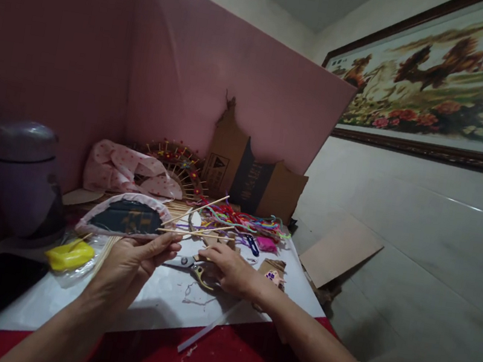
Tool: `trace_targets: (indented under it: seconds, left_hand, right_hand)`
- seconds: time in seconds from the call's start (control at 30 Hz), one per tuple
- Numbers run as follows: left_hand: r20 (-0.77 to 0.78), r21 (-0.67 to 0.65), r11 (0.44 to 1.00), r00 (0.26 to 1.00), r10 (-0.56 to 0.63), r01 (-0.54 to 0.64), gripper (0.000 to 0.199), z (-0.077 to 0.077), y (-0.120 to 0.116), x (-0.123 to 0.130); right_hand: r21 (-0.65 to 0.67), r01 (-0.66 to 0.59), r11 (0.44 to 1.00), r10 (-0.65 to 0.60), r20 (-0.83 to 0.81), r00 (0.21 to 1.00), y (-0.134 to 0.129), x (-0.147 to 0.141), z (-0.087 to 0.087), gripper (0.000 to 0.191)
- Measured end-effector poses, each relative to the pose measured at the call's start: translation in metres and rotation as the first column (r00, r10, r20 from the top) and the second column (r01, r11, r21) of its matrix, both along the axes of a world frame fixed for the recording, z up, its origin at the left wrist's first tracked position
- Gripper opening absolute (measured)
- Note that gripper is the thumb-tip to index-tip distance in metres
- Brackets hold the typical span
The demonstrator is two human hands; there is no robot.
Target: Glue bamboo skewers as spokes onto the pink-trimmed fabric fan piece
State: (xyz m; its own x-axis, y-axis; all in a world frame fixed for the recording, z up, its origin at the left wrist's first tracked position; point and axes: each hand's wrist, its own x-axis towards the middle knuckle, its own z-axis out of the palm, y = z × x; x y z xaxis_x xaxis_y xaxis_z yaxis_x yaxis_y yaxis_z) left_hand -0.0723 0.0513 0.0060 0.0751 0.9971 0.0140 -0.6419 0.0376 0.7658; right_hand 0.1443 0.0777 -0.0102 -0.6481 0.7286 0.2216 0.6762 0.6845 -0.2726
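Observation:
My left hand [137, 259] pinches the near ends of several thin wooden sticks [207, 205], which fan out to the right above the table. Right behind that hand is an oval dark piece [126, 216] with a pale pink fabric rim. My right hand [227, 269] is lower and to the right, fingers curled down over the scissors [203, 277]; what its fingertips touch is hidden. The scissors' blades point left, toward my left hand.
Colourful fuzzy stems [248, 222] lie behind the hands, with torn cardboard [229, 160] upright at the back. A yellow item [70, 255] and a tumbler [24, 180] stand left. A clear strip [206, 331] crosses the front edge.

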Motion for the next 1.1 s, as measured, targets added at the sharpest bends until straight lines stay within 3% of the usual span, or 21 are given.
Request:
trace_targets:
  seconds: [0.1, 0.17, 0.23, 0.3, 0.4, 0.47, 0.7, 0.9, 1.1]
  left_hand:
    - [-0.004, -0.021, 1.000, 1.000, -0.009, 0.009, 0.015, 0.003, -0.004, 0.003]
    - [-0.006, -0.037, 0.999, 1.000, -0.012, 0.012, 0.016, 0.004, -0.005, 0.005]
    - [-0.010, -0.048, 0.999, 1.000, -0.014, 0.013, 0.018, 0.003, -0.005, 0.006]
    - [-0.020, -0.053, 0.998, 1.000, -0.018, 0.017, 0.017, 0.002, -0.005, 0.007]
    - [-0.061, -0.045, 0.998, 0.997, -0.036, 0.033, 0.015, -0.002, -0.003, 0.008]
    - [-0.085, -0.034, 0.999, 0.996, -0.040, 0.037, 0.015, -0.004, -0.002, 0.008]
    - [-0.137, 0.000, 0.999, 0.990, -0.044, 0.044, 0.012, -0.002, -0.005, 0.008]
    - [-0.148, -0.024, 0.996, 0.986, -0.083, 0.081, 0.009, -0.001, -0.007, 0.007]
    - [-0.099, -0.026, 0.991, 0.986, -0.132, 0.130, 0.012, 0.001, -0.012, 0.007]
  right_hand:
    - [0.050, 0.128, 0.990, -0.118, -0.173, 0.978, -0.013, 0.009, 0.009, 0.031]
    - [0.090, 0.271, 0.958, -0.204, -0.448, 0.870, -0.023, 0.014, 0.014, 0.034]
    - [0.214, 0.377, 0.901, -0.172, -0.621, 0.764, -0.033, 0.017, 0.018, 0.048]
    - [0.392, 0.385, 0.836, -0.072, -0.616, 0.785, -0.039, 0.019, 0.020, 0.056]
    - [0.532, 0.272, 0.802, -0.001, -0.454, 0.891, -0.044, 0.018, 0.022, 0.038]
    - [0.516, 0.239, 0.823, -0.014, -0.402, 0.916, -0.045, 0.017, 0.024, 0.025]
    - [0.421, 0.233, 0.877, -0.056, -0.391, 0.919, -0.047, 0.016, 0.036, 0.012]
    - [0.310, 0.235, 0.921, -0.088, -0.423, 0.902, -0.045, 0.014, 0.050, 0.012]
    - [0.196, 0.229, 0.954, -0.112, -0.473, 0.874, -0.042, 0.017, 0.053, 0.018]
